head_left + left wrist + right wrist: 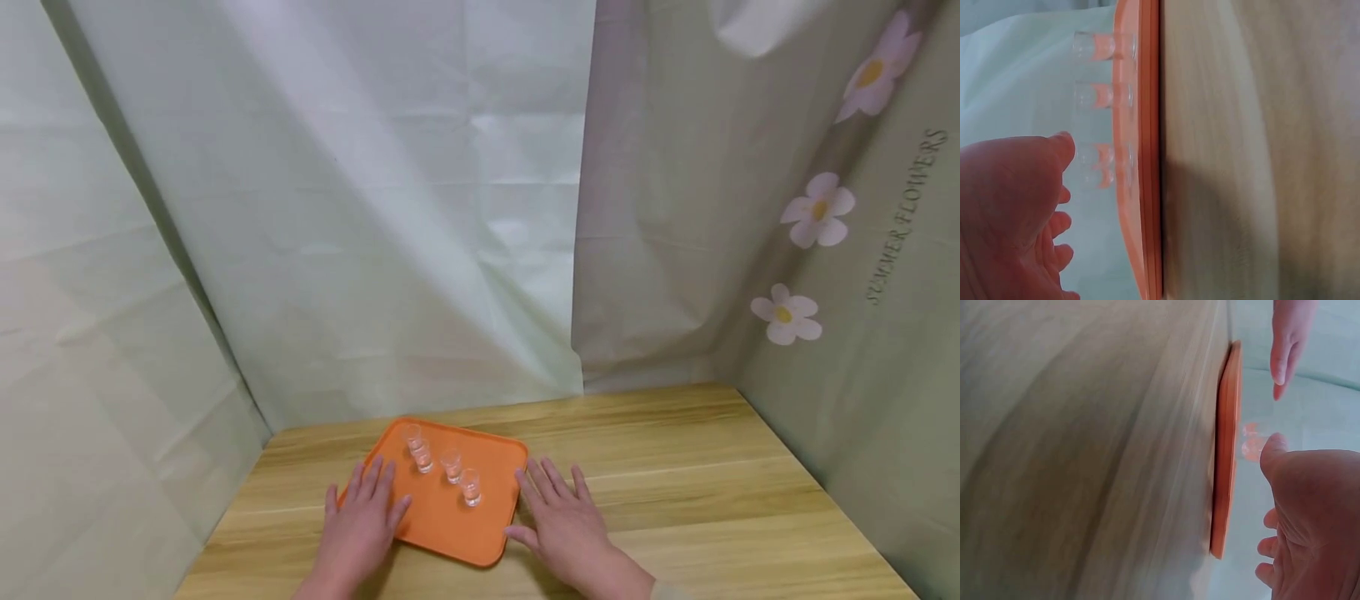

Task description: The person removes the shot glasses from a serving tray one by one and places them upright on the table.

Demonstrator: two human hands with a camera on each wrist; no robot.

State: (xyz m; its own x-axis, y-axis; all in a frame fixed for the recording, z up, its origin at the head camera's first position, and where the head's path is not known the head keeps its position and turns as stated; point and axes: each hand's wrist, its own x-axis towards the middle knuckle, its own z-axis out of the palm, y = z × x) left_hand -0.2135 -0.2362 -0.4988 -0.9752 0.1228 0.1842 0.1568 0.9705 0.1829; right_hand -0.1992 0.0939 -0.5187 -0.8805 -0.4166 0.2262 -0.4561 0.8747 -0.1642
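An orange tray [442, 521] lies slightly turned on the wooden table. Several small clear shot glasses stand upright on it: one front glass [470, 487], another glass [452, 465] beside it, and a close pair [417, 450] near the back left. Whether they hold liquid I cannot tell. My left hand [360, 521] spreads its fingers over the tray's left side, holding nothing. Beside the right edge, my right hand [564, 525] has its fingers extended and is likewise bare. Both wrist views show the hands raised above the table, apart from the glasses [1104, 47].
The wooden table [675, 467] extends right of the tray. Pale curtains [337, 250] hang behind and at both sides, close to the table's edges. Printed flowers [817, 210] and lettering mark the right curtain.
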